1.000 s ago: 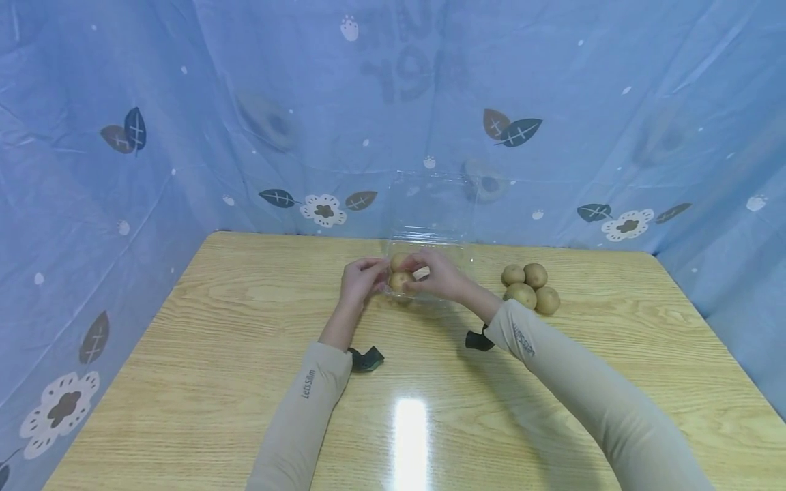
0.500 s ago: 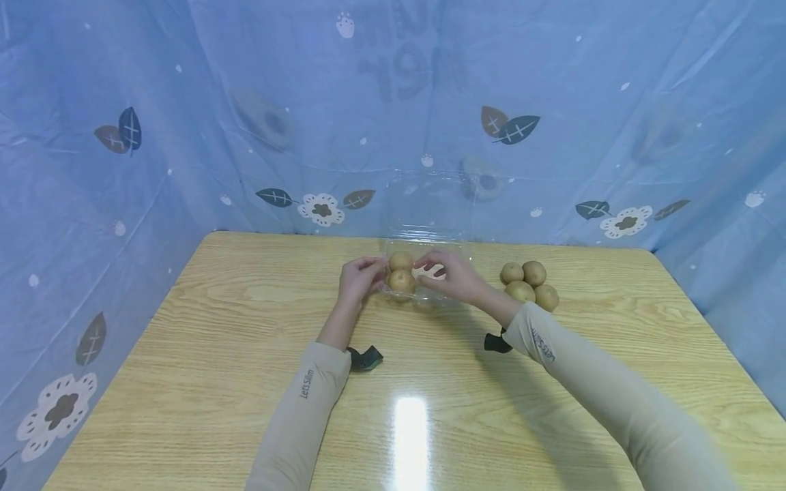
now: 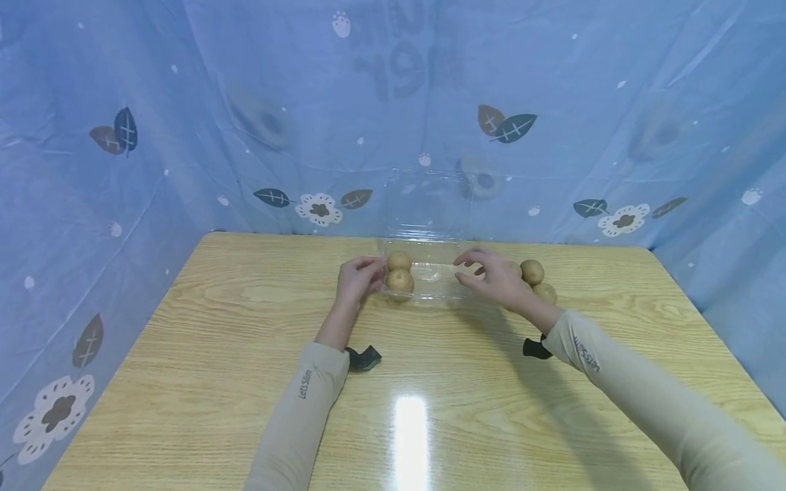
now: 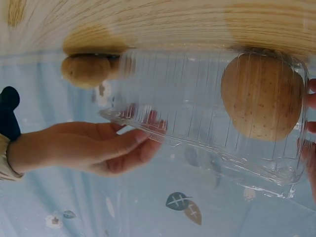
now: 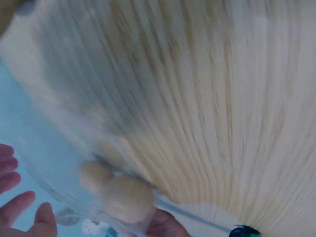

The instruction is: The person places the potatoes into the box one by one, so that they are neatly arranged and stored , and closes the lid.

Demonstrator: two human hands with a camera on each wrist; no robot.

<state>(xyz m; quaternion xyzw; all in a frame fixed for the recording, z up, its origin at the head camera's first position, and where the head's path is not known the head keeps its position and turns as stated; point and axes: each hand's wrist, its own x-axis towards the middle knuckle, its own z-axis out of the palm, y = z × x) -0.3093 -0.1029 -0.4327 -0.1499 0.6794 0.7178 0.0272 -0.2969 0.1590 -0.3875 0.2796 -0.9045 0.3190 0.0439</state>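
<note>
The clear plastic box sits on the wooden surface with its lid standing up behind, and two brown fruits lie in the end nearest the left hand, whose fingers curl against that end wall and steady it. The right hand hovers empty with its fingers spread loosely, between the box's other end and the loose pile of fruits just beyond its knuckles. The box looks thin and light, weighted at one end only, so a knock from the right fingers could likely skid or tip it, or drop the lid. A careless brush against the pile could send those round fruits rolling away across the surface
</note>
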